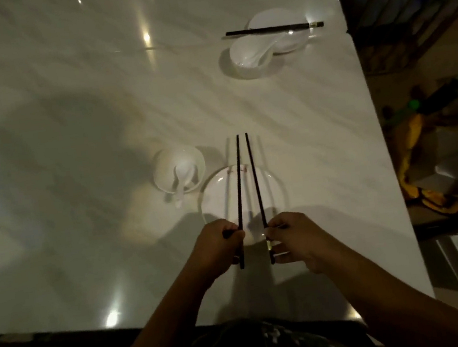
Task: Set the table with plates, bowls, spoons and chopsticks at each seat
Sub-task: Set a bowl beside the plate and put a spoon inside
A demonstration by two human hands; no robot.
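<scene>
Head view: left hand (220,246) and right hand (294,237) each pinch one chopstick (238,183) with curled fingers (274,227), parallel over the plate (279,192), probably to align them.

dim light glints on the glossy table (61,79) beside cluttered floor (379,99).

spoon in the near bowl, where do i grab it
Pinch the spoon by its handle, which sticks out over the bowl rim toward you; come from the near side, above. Its scoop sits inside the bowl.
</scene>
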